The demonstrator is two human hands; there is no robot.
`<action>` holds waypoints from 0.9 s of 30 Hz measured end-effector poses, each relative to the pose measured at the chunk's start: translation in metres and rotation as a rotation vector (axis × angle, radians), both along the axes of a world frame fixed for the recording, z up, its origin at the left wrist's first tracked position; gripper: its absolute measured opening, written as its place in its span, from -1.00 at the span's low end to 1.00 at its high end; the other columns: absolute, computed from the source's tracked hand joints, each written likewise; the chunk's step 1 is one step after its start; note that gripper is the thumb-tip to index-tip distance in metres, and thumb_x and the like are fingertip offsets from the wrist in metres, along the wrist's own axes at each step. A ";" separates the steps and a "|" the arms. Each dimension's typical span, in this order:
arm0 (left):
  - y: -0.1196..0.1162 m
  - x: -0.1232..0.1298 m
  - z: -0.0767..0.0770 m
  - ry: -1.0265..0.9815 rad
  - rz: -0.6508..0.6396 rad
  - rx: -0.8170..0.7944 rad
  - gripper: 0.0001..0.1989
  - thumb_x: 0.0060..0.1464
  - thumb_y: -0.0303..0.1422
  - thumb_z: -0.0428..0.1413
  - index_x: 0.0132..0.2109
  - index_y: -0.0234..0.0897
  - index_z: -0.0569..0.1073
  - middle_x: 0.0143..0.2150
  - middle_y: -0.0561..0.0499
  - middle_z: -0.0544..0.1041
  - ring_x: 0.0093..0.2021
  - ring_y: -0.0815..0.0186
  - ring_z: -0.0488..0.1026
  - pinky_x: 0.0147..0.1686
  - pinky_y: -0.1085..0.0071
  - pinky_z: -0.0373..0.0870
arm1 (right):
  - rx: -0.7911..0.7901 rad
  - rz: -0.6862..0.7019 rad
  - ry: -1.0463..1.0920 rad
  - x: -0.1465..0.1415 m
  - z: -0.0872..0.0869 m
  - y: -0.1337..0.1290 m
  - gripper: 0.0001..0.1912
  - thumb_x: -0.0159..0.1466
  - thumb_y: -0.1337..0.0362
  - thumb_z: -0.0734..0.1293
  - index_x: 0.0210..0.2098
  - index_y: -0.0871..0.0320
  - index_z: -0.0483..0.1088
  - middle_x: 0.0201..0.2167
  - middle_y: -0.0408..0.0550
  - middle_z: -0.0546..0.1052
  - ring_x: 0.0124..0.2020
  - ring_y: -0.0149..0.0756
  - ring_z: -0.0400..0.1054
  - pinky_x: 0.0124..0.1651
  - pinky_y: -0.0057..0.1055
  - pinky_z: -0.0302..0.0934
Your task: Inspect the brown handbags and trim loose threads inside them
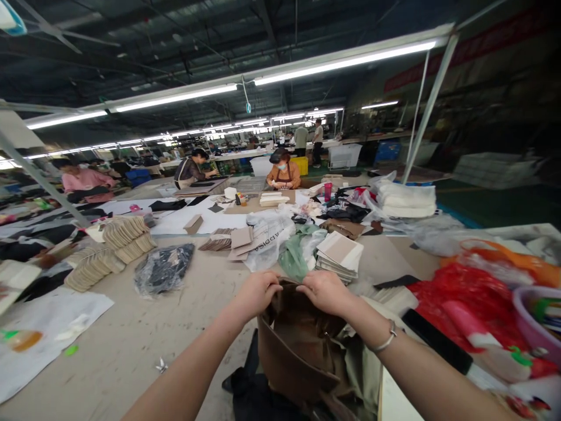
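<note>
A brown bag gapes toward me at the near edge of the table, its inside partly in shadow. My left hand pinches the far rim on its left side. Close by, my right hand grips the same rim a little to the right, fingers curled over the edge. Black material lies under the bag on the left, and pale grey-green cloth bunches against its right side. What the fingertips press inside the rim is hidden.
Left of the hands lie a plastic-wrapped black bundle and stacked beige pieces. Beyond are a green plastic bag and stacked panels. At right sit a dark phone-like slab, red plastic and a purple basin. A person sits opposite.
</note>
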State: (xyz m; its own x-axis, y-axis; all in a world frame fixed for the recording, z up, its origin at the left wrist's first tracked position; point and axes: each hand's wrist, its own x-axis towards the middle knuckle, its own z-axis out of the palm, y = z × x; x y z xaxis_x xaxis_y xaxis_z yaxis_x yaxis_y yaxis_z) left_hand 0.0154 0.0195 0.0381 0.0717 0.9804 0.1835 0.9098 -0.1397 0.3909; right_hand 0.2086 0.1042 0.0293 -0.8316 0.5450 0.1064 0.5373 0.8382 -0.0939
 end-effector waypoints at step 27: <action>0.018 0.021 -0.007 0.295 0.279 -0.030 -0.78 0.14 -0.30 -0.09 -0.34 -0.27 0.39 -0.35 -0.03 0.49 -0.30 0.26 0.43 -0.33 0.38 0.23 | -0.102 0.005 0.032 0.008 -0.004 0.011 -0.40 0.14 -0.25 0.09 -0.18 0.05 0.44 -0.30 -0.02 0.51 -0.25 -0.21 0.37 -0.27 -0.42 0.11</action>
State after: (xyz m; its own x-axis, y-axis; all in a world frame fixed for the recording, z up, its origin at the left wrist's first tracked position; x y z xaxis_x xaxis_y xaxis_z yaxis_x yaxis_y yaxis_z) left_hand 0.0360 0.0379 0.0316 -0.1529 0.9741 0.1664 0.9848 0.1362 0.1075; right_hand 0.2165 0.1153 0.0258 -0.8318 0.5498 0.0770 0.5281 0.8264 -0.1954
